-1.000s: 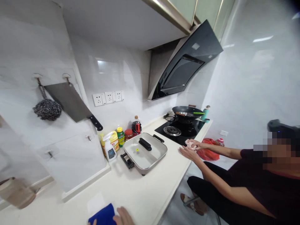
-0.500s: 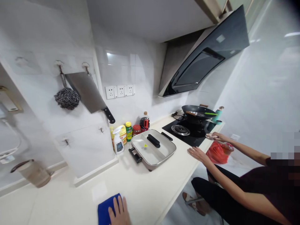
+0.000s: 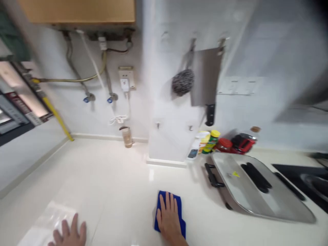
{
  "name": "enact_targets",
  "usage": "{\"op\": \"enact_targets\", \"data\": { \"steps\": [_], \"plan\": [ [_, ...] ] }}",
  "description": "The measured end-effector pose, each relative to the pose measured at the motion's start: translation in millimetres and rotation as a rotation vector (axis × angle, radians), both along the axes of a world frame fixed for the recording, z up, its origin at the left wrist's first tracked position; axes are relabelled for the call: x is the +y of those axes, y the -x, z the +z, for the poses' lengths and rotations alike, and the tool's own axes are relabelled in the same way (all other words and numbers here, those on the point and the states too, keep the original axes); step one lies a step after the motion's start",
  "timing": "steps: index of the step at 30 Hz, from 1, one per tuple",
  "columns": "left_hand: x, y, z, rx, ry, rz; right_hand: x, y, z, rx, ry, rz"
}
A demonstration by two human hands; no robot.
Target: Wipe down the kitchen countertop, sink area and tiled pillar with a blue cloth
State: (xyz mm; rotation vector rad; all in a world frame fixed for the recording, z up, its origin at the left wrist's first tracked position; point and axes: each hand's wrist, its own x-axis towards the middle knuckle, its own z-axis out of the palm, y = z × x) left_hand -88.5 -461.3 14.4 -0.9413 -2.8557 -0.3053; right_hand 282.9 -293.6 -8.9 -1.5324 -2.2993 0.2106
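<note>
My right hand point(image 3: 169, 218) lies flat on a folded blue cloth point(image 3: 181, 208), pressing it to the white countertop point(image 3: 123, 177). Its fingers are stretched out and slightly apart. At the lower left edge, my left hand point(image 3: 70, 235) rests palm down with spread fingers and nothing in it. Part of it is cut off by the frame. Right of the cloth stands a wide electric pan point(image 3: 279, 201) with a glass lid and black handles, apart from my right hand.
Behind the pan are a spray bottle point(image 3: 194, 150), a green bottle point(image 3: 211, 141) and a red-lidded jar point(image 3: 223, 145). A cleaver point(image 3: 206, 78) and a steel scourer point(image 3: 183, 83) hang on the wall column. A jug point(image 3: 126, 137) stands at the back; a cooktop point(image 3: 304, 177) lies far right.
The view has turned left, and my left hand has come into sight. The other person by the cooktop is out of view. My right hand stays on the blue cloth.
</note>
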Motion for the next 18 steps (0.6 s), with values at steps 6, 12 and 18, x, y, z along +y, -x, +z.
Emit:
{"op": "enact_targets", "data": {
  "steps": [6,12,18],
  "plan": [
    [5.2,-12.4,4.3,-0.041,0.047,0.037,16.8,39.5,-0.9,-0.100,-0.032,0.096],
    [-4.6,-17.6,-3.6,-0.020,0.006,0.002,35.0,118.9,-3.9,-0.212,-0.089,0.207],
    [-16.3,-16.9,-17.7,-0.037,-0.120,-0.025,54.7,217.6,-10.0,-0.259,-0.176,0.203]
  ]
}}
